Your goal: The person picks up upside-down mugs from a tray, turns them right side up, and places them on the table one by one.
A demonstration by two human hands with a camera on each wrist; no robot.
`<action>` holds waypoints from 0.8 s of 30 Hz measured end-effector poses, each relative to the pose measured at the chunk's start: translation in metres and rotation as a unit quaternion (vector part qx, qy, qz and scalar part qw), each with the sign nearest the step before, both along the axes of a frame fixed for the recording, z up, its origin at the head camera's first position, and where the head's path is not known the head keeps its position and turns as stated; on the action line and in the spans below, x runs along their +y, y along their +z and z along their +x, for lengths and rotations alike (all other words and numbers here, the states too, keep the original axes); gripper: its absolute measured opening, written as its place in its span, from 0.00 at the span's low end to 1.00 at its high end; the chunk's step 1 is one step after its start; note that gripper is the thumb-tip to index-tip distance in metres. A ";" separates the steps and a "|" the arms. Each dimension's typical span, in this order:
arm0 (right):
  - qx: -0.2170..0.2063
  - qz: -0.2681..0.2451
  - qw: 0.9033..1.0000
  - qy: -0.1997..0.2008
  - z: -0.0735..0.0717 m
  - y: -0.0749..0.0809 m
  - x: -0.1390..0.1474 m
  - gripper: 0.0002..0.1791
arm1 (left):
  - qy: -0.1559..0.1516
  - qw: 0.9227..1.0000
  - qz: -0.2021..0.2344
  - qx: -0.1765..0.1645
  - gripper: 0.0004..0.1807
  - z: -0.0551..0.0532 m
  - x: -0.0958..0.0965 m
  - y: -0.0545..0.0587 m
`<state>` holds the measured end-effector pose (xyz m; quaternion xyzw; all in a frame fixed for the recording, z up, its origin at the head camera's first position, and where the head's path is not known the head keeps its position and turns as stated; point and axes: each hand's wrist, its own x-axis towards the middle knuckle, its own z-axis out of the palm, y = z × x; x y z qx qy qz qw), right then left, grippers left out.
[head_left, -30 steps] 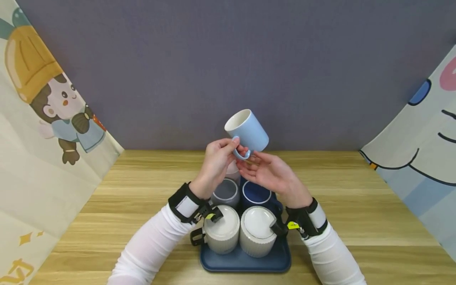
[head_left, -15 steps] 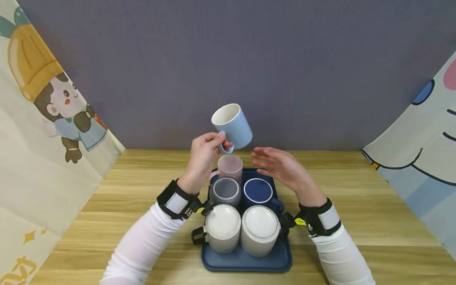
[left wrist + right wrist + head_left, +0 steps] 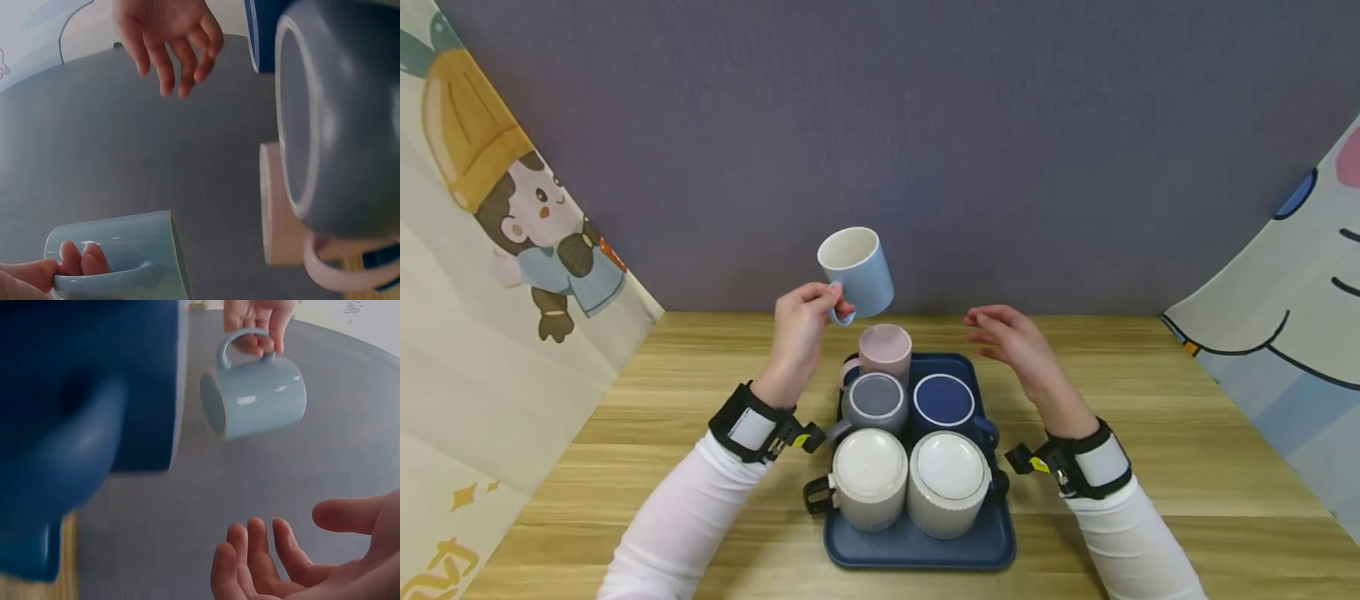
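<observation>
The left hand [image 3: 800, 329] pinches the handle [image 3: 119, 281] of a light-blue cylindrical ceramic mug [image 3: 867, 287], aloft, its inner base indistinct, at eleven o'clock from the dark-blue rectangular tray [image 3: 917, 553]; the right hand [image 3: 1017, 346] hovers free, fingers loose, at one. Round white, grey, navy and pink mugs [image 3: 871, 475] crowd the tray.

Pale blue mug [image 3: 871, 285] shows white inside; pink mug [image 3: 886, 346] is plain; grey mug [image 3: 876, 404] and navy mug [image 3: 945, 402], white base rings; off-white mugs [image 3: 870, 475], black handles; tray [image 3: 917, 553], dark blue; desk [image 3: 692, 408], yellow-brown wood grain.
</observation>
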<state>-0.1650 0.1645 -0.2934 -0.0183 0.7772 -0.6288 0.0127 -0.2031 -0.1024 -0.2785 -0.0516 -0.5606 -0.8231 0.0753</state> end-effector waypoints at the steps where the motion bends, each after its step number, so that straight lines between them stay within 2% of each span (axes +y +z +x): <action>1: 0.005 0.017 1.000 -0.011 0.000 -0.001 0.001 0.24 | 0.004 1.000 -0.003 0.000 0.12 -0.001 -0.003 -0.002; 4: 0.021 0.061 0.997 -0.046 -0.002 -0.006 0.005 0.23 | 0.019 1.000 -0.010 0.002 0.12 -0.004 -0.010 -0.007; 10: 0.054 0.126 0.985 -0.105 -0.008 -0.017 0.013 0.21 | 0.045 0.999 -0.023 0.003 0.10 -0.009 -0.025 -0.016; 19: 0.072 0.165 0.974 -0.135 -0.009 -0.033 0.029 0.21 | 0.084 0.996 -0.036 -0.012 0.11 -0.019 -0.044 -0.034; 24: 0.068 0.189 0.969 -0.140 -0.007 -0.041 0.040 0.23 | 0.110 0.993 -0.036 -0.016 0.11 -0.027 -0.055 -0.043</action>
